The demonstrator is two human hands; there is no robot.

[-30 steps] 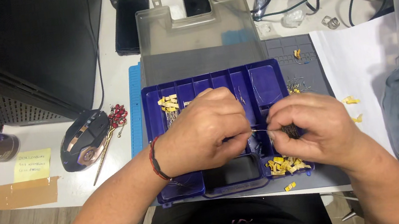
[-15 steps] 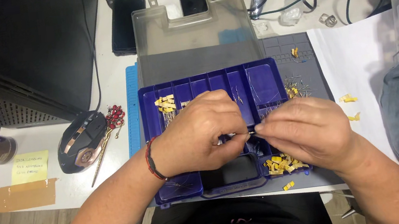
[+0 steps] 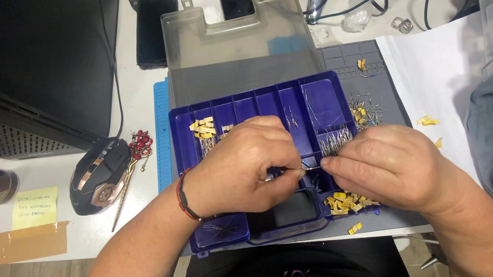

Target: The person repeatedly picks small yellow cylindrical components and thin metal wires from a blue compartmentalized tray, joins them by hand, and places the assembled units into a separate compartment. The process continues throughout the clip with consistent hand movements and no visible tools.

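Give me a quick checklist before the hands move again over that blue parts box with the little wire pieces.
1. Thin wire piece held between both hands: ok, left hand and right hand pinch it over the blue compartment box.
2. Box lid open and out of the way: ok.
3. Yellow components kept inside: not ok, one yellow piece lies outside by the front edge.
4. Box fully on the desk: cannot tell, front edge sits near the rim.
5. Computer mouse apart from the hands: ok.
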